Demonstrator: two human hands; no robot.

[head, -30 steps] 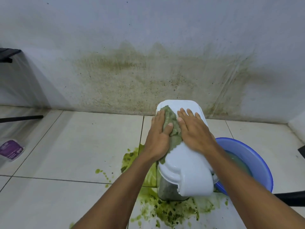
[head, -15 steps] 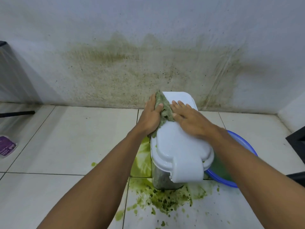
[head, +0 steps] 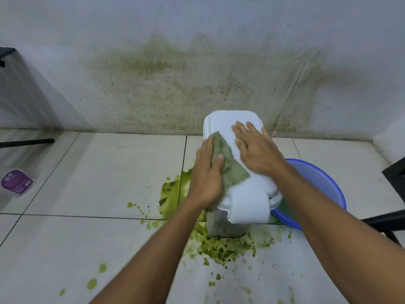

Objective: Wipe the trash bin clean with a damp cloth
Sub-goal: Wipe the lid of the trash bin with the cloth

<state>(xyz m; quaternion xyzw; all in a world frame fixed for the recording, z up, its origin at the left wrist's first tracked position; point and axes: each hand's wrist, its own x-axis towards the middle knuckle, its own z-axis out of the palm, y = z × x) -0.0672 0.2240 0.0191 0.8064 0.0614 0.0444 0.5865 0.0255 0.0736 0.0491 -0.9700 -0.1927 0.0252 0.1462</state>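
Stained tiles (head: 109,172); left hand (head: 207,174) (laid flat) presses cloth (head: 232,170) on trash bin (head: 228,121)

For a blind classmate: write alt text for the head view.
A left hand presses a green-stained cloth onto the white lid of a trash bin; the right hand rests flat beside it. Green spill surrounds the bin, a blue basin at its right.

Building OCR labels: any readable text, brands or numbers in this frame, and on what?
Purple-labelled packet, far left: pale print on the label, too blurred to read.
Trash bin lid, cloth, blue basin: no text visible.
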